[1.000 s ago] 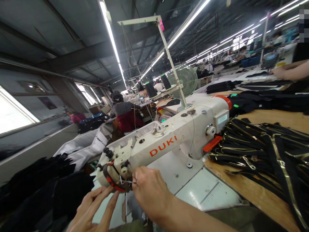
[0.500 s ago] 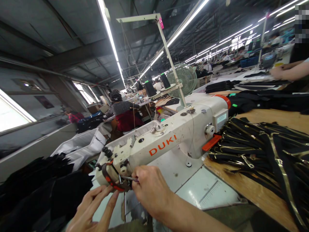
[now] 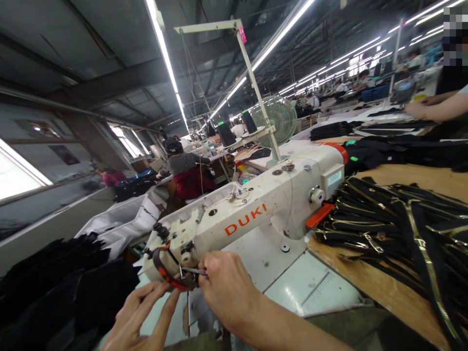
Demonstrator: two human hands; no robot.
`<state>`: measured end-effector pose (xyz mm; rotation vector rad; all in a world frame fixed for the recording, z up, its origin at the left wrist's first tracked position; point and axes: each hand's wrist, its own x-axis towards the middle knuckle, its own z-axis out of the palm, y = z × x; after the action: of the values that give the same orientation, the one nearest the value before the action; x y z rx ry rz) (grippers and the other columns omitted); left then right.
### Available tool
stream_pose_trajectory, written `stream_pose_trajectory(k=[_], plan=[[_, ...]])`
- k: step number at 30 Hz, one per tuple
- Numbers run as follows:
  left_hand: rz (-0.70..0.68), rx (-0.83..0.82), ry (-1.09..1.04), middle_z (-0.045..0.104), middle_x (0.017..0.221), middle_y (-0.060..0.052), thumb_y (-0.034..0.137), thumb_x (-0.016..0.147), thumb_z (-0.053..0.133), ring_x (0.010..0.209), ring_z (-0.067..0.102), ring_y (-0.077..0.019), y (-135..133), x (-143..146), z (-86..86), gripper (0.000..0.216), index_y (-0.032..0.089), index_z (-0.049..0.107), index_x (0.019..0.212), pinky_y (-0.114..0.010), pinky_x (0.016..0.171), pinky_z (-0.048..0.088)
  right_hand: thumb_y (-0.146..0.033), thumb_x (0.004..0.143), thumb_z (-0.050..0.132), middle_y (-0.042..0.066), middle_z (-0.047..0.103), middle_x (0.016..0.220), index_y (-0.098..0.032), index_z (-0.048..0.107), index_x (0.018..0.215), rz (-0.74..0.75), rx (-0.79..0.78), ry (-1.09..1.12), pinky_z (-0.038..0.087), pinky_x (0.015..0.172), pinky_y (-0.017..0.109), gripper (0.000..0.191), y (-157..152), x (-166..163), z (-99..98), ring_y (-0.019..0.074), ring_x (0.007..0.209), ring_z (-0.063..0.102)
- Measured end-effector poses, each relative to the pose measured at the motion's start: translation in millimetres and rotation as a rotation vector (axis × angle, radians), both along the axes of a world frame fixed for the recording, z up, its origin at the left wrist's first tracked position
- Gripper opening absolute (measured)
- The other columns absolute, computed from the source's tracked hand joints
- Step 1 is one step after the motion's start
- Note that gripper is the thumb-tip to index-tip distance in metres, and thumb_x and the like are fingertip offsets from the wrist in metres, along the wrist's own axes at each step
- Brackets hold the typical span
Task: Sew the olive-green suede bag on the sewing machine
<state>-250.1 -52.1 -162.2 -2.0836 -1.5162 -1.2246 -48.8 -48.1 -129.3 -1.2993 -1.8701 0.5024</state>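
Observation:
A white sewing machine (image 3: 252,209) with orange DUKI lettering stands in front of me, its needle end at the left. My right hand (image 3: 228,287) is closed around a slim silver metal tool (image 3: 194,270); the tool's tip reaches the machine's front parts, and its grip is hidden in my fingers. Under the orange-and-black strap (image 3: 166,273) on the machine head, my left hand (image 3: 137,317) has its fingers stretched out and apart. Its fingertips touch or nearly touch the head's lower edge. The needle area is mostly hidden behind the hands and strap.
Black zippers with gold teeth (image 3: 395,219) lie heaped on a wooden board (image 3: 351,263) at right. Dark fabric (image 3: 73,287) is piled at left. Beyond the machine are black thread cones (image 3: 226,134), a green fan (image 3: 280,122) and a seated co-worker (image 3: 186,165). Another person's arm (image 3: 435,107) shows far right.
The whole view has shifted very slightly. Both hands stay at the machine head, and the metal tool remains in my right hand.

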Motion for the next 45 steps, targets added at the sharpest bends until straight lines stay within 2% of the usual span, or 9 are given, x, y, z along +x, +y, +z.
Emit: stream_pose_trajectory(k=[10, 16, 22, 32, 35, 40, 45], plan=[[0.017, -0.046, -0.001, 0.065, 0.101, -0.001, 0.057, 0.082, 0.057, 0.094, 0.062, -0.0224, -1.1, 2.9, 5.0, 0.034, 0.028, 0.068, 0.095, -0.029, 0.072, 0.051, -0.013, 0.081, 0.053, 0.009, 0.071, 0.087, -0.016, 0.067, 0.087, -0.004, -0.009, -0.019, 0.041, 0.064, 0.027, 0.016, -1.3, 0.0, 2.0, 0.0219, 0.080, 0.067], [0.020, -0.045, -0.061, 0.065, 0.100, -0.002, 0.060, 0.081, 0.056, 0.093, 0.061, -0.0230, -3.8, 8.0, 6.0, 0.036, 0.027, 0.067, 0.094, -0.029, 0.065, 0.051, -0.012, 0.082, 0.052, 0.009, 0.071, 0.088, -0.015, 0.068, 0.089, 0.005, -0.041, -0.031, 0.042, 0.066, 0.027, 0.018, -2.7, 1.1, 5.5, 0.0218, 0.082, 0.067], [0.034, -0.034, -0.044, 0.065, 0.100, -0.001, 0.061, 0.082, 0.055, 0.092, 0.061, -0.0229, -5.0, 10.9, 6.5, 0.038, 0.027, 0.067, 0.093, -0.030, 0.070, 0.050, -0.013, 0.082, 0.051, 0.010, 0.071, 0.084, -0.015, 0.068, 0.085, -0.003, -0.017, -0.025, 0.041, 0.064, 0.027, 0.017, -0.5, -0.4, 1.7, 0.0217, 0.079, 0.067], [0.023, -0.040, -0.044, 0.065, 0.100, -0.002, 0.062, 0.081, 0.055, 0.094, 0.061, -0.0234, -3.7, 10.0, 6.5, 0.039, 0.028, 0.067, 0.093, -0.028, 0.065, 0.050, -0.012, 0.082, 0.052, 0.010, 0.071, 0.086, -0.015, 0.068, 0.086, -0.008, -0.029, 0.000, 0.041, 0.065, 0.026, 0.017, -1.1, -0.4, 2.6, 0.0208, 0.080, 0.067], [0.013, -0.025, -0.013, 0.064, 0.101, -0.002, 0.058, 0.083, 0.055, 0.092, 0.060, -0.0229, -3.8, 9.1, 6.0, 0.034, 0.028, 0.066, 0.096, -0.030, 0.068, 0.049, -0.013, 0.081, 0.053, 0.010, 0.072, 0.087, -0.015, 0.068, 0.086, -0.008, -0.029, 0.006, 0.043, 0.066, 0.026, 0.016, -1.1, -2.0, 3.1, 0.0220, 0.081, 0.068], [-0.092, 0.082, 0.109, 0.061, 0.102, -0.002, 0.039, 0.089, 0.058, 0.088, 0.058, -0.0215, -3.1, 10.8, 7.3, 0.017, 0.028, 0.061, 0.101, -0.036, 0.086, 0.044, -0.014, 0.081, 0.051, 0.012, 0.073, 0.085, -0.016, 0.069, 0.084, -0.014, 0.001, -0.018, 0.044, 0.064, 0.028, 0.019, -1.8, -8.7, 3.0, 0.0243, 0.079, 0.070], [-0.111, 0.220, 0.222, 0.063, 0.093, -0.006, 0.024, 0.088, 0.058, 0.084, 0.058, -0.0236, -2.5, 16.3, 13.3, 0.009, 0.024, 0.059, 0.098, -0.045, 0.089, 0.036, -0.014, 0.081, 0.050, 0.010, 0.074, 0.081, -0.018, 0.072, 0.079, 0.002, 0.014, 0.041, 0.042, 0.061, 0.025, 0.022, -0.7, -12.8, 5.2, 0.0220, 0.075, 0.070]])
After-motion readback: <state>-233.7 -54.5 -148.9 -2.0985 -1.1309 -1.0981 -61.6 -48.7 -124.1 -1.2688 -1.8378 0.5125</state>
